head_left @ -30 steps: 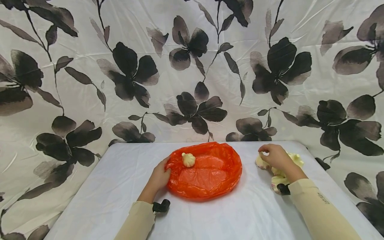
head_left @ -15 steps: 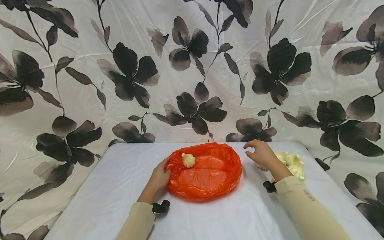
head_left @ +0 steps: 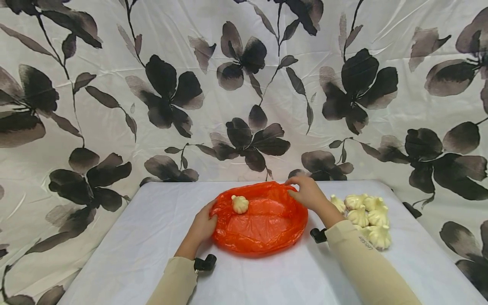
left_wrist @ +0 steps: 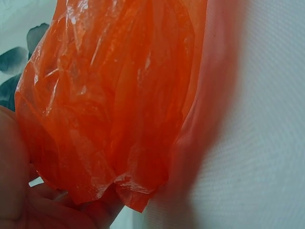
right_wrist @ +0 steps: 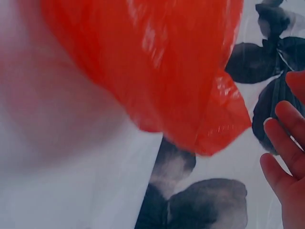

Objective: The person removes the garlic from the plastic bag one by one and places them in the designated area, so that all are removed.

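Observation:
An orange-red plastic bag (head_left: 263, 220) lies with its mouth spread wide in the head view. My left hand (head_left: 203, 222) grips its left rim; the left wrist view has fingers passing behind the thin plastic (left_wrist: 109, 119). Inside the bag's left part sits one pale garlic bulb (head_left: 240, 204). At the far right rim is my right hand (head_left: 308, 194), overlapping the bag in the head view. From the right wrist, its fingers (right_wrist: 281, 143) are spread and loosely bent, with a gap between them and the bag's corner (right_wrist: 221, 121).
Several garlic bulbs (head_left: 367, 212) stand clustered right of the bag, partly behind the right forearm. A white cloth covers the table (head_left: 267, 279). Behind its far edge hangs a floral curtain (head_left: 289, 97). Each wrist wears a small black camera (head_left: 205, 262).
My right hand has moved left from the garlic bulbs to the bag's right rim, uncovering more of the cluster. My left hand, the bag and the bulb inside have stayed put.

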The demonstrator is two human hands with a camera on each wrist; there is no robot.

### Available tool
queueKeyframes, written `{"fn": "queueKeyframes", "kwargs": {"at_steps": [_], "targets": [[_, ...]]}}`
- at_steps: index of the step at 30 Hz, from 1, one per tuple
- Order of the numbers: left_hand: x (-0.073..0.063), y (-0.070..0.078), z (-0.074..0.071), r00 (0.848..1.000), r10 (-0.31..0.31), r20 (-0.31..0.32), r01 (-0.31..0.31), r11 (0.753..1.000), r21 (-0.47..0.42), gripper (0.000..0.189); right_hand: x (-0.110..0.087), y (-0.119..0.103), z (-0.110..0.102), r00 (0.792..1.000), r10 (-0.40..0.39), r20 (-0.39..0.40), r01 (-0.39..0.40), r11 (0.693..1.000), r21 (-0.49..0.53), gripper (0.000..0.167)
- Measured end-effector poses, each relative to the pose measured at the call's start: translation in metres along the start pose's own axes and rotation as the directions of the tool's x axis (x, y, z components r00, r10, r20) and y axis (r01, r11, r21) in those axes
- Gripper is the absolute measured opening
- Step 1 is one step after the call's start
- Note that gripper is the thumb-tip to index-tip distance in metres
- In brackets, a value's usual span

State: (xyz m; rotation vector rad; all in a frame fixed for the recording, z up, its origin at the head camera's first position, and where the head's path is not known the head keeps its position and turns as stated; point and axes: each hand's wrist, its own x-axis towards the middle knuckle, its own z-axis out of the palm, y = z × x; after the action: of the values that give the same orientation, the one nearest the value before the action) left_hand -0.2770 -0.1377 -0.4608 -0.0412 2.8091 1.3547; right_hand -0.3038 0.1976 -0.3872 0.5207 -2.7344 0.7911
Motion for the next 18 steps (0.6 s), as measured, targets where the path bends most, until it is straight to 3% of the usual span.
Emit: {"fn": "queueKeyframes", "kwargs": {"at_steps": [12,18], "targets": [[0.000,0.000,-0.003,1.000,0.017,-0.011,-0.017,1.000,0.020,0.058,0.015,-0.018,0.022,1.000,0.012,-0.022,-0.010,0.996,0.091,0.028],[0.000,-0.001,-0.003,1.000,0.014,-0.005,-0.014,1.000,0.021,0.058,0.021,-0.026,0.033,0.998,0.062,0.001,-0.062,0.990,0.123,0.029]]}}
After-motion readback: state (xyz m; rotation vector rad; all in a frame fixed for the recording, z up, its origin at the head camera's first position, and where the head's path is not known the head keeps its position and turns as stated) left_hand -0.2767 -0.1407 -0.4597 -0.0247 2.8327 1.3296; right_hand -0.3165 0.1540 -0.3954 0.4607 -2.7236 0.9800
